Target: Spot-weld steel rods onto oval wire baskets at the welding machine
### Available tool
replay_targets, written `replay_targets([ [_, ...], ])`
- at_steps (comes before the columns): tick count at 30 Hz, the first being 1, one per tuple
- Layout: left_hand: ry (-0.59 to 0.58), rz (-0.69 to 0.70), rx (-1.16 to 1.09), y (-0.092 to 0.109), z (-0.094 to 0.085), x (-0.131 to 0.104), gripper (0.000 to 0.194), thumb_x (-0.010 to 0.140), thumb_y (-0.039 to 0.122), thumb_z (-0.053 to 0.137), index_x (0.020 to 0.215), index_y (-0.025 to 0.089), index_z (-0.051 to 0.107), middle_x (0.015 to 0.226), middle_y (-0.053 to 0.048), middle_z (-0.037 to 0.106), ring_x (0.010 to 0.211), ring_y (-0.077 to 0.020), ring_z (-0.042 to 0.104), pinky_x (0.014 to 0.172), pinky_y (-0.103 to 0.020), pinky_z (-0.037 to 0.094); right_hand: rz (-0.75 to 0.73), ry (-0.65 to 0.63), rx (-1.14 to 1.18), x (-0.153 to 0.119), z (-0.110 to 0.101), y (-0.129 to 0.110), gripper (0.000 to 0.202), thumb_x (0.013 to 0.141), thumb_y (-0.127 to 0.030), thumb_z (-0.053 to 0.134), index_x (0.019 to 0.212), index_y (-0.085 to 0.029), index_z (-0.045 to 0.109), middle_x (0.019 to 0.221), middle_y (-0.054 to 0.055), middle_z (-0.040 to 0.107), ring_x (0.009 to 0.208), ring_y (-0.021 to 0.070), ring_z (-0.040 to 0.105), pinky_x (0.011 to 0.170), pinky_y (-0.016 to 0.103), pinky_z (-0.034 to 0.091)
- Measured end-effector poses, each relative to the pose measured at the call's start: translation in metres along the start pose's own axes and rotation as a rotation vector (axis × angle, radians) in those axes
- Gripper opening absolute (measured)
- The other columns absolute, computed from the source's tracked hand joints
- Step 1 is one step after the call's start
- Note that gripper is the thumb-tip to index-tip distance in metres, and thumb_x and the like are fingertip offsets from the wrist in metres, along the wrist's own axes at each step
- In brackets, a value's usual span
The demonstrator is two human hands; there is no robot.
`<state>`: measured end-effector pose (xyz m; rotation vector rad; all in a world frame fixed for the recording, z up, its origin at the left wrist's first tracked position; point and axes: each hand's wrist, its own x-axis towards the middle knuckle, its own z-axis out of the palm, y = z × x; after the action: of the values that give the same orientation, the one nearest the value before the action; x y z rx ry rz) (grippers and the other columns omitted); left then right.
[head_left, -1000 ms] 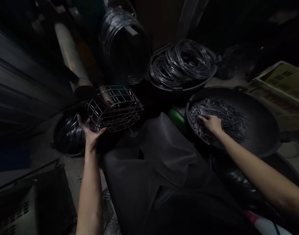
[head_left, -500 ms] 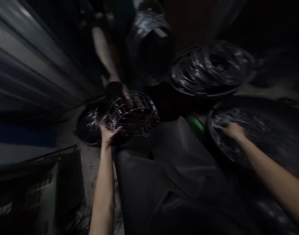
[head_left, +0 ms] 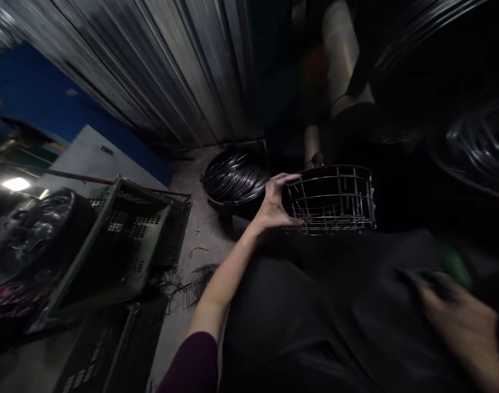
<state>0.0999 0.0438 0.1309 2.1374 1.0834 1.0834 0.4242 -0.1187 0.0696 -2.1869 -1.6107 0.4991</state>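
My left hand (head_left: 274, 204) grips the left side of a wire basket (head_left: 341, 197), thumb low and fingers along the upper rim. The basket is round, made of thin metal rods, and is held above the dark cloth (head_left: 314, 305) over my lap. To the right, my right hand (head_left: 457, 311) is over the cloth, blurred by motion. Its fingers look curled together; anything in them is too smeared to make out. Beside it shows a blurred green thing (head_left: 456, 265).
A tub of dark coiled wire (head_left: 235, 174) stands behind my left hand. Green plastic crates (head_left: 151, 256) are at left, with loose wire (head_left: 200, 281) on the floor. A corrugated metal wall (head_left: 184, 65) rises behind. A machine column (head_left: 341, 49) stands beyond the basket. More coiled wire (head_left: 478, 142) is at right.
My view has swung left, bringing the crates into sight. My right hand has left the wide tub at right and come over the cloth. My left hand is now closed on the basket's side.
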Motion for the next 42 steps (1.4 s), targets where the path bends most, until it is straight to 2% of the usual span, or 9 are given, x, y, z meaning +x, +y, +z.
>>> replay_targets([
  [3,-0.100,-0.015,0.089,0.012,0.002,0.005,0.088,0.050,0.051,0.090,0.126,0.026,0.055,0.139,-0.012,0.037,0.135,-0.0371,0.035,0.114,-0.058,0.030,0.146,0.000,0.270,0.004,-0.032,-0.031,0.025,0.070,-0.061,0.056,0.083,-0.040,0.063,0.093,0.003,0.072,0.090,0.0302,0.069,0.075,0.044,0.057],
  [5,-0.154,0.000,0.147,0.017,0.004,0.008,0.082,0.048,0.044,0.091,0.122,0.025,0.060,0.139,-0.012,0.036,0.136,-0.0378,0.033,0.115,-0.059,0.029,0.098,-0.065,0.419,0.020,-0.050,-0.067,0.035,0.066,-0.060,0.064,0.094,-0.039,0.066,0.099,0.003,0.072,0.094,0.0288,0.069,0.081,0.043,0.057],
  [8,-0.208,0.051,0.204,0.022,0.008,0.011,0.083,0.049,0.039,0.091,0.125,0.025,0.061,0.139,-0.013,0.035,0.134,-0.0375,0.032,0.115,-0.059,0.028,-0.118,-0.437,0.462,0.055,-0.068,-0.118,0.050,0.066,-0.067,0.067,0.098,-0.029,0.071,0.095,0.005,0.073,0.085,0.0250,0.069,0.076,0.037,0.058],
  [10,-0.240,0.080,0.225,0.025,0.009,0.012,0.082,0.051,0.040,0.090,0.126,0.026,0.060,0.140,-0.013,0.034,0.134,-0.0378,0.032,0.115,-0.060,0.026,-0.206,-0.556,0.374,0.074,-0.070,-0.138,0.053,0.073,-0.071,0.061,0.090,-0.022,0.073,0.087,0.006,0.073,0.079,0.0233,0.069,0.069,0.034,0.057],
  [17,-0.194,0.021,0.191,0.022,-0.001,0.002,0.087,0.051,0.043,0.090,0.130,0.028,0.057,0.140,-0.013,0.034,0.135,-0.0389,0.031,0.114,-0.061,0.027,-0.941,-0.021,-0.347,0.077,-0.050,-0.145,0.043,0.094,-0.047,0.049,0.126,-0.025,0.067,0.103,0.005,0.074,0.060,0.0187,0.066,0.042,0.027,0.041],
  [22,-0.118,-0.051,0.145,0.014,-0.004,-0.002,0.093,0.047,0.042,0.091,0.132,0.028,0.057,0.139,-0.013,0.032,0.133,-0.0388,0.032,0.113,-0.060,0.031,-1.261,0.223,-0.377,0.082,-0.053,-0.158,0.033,0.097,-0.022,0.044,0.114,-0.024,0.073,0.096,0.000,0.074,0.048,0.0113,0.060,0.041,0.024,0.040],
  [28,-0.139,-0.030,0.115,0.013,-0.001,0.005,0.092,0.048,0.044,0.091,0.131,0.025,0.058,0.139,-0.014,0.033,0.134,-0.0388,0.032,0.113,-0.059,0.032,-1.356,0.338,-0.354,0.086,-0.061,-0.170,0.041,0.101,-0.021,0.034,0.098,-0.018,0.075,0.087,-0.003,0.075,0.044,0.0089,0.056,0.039,0.023,0.042],
  [32,-0.147,-0.046,0.106,0.017,-0.002,0.005,0.092,0.050,0.054,0.089,0.132,0.026,0.058,0.141,-0.014,0.032,0.134,-0.0393,0.032,0.113,-0.061,0.032,-1.361,0.330,-0.344,0.083,-0.063,-0.167,0.039,0.100,-0.019,0.036,0.103,-0.016,0.074,0.091,-0.003,0.075,0.049,0.0082,0.060,0.043,0.023,0.046],
  [42,-0.122,-0.039,0.095,0.011,-0.008,0.028,0.089,0.047,0.038,0.090,0.130,0.027,0.059,0.140,-0.013,0.034,0.134,-0.0385,0.033,0.112,-0.060,0.034,-1.338,0.321,-0.346,0.103,-0.069,-0.174,0.034,0.097,-0.019,0.043,0.104,-0.026,0.075,0.094,-0.001,0.074,0.050,0.0108,0.062,0.043,0.023,0.043],
])
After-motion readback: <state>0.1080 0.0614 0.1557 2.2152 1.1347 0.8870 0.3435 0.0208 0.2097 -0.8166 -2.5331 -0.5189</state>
